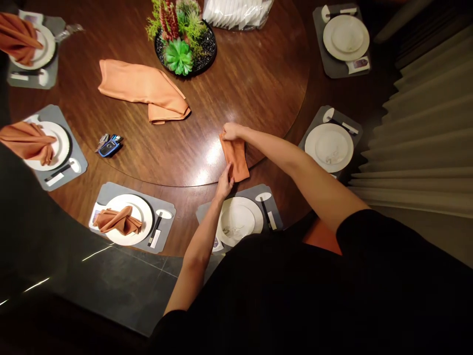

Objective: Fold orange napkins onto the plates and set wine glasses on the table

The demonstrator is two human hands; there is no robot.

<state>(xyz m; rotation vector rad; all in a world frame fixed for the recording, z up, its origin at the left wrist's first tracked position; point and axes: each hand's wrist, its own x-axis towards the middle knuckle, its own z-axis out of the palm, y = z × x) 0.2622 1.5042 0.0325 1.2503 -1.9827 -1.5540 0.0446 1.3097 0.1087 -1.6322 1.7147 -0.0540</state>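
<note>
An orange cloth napkin [238, 159], folded into a narrow strip, lies at the near edge of the wooden turntable [148, 148]. My right hand [231, 131] pinches its far end, with the fingers closed on the cloth. At the near left edge, my left hand [225, 183] grips the napkin between thumb and fingers. Just below my left hand sits a white plate [236, 222] with a smaller dish on it, on a grey placemat [273, 199]. Farther left on the turntable rests a loosely folded stack of orange napkins [142, 86].
A round planter of succulents [185, 49] stands on the turntable, near a plastic-wrapped white pack [238, 12]. Keys with a blue fob [110, 145] lie to the left. Around the rim, several place settings bear plates; those on the left hold folded napkins [120, 221]. A curtain [424, 123] hangs at right.
</note>
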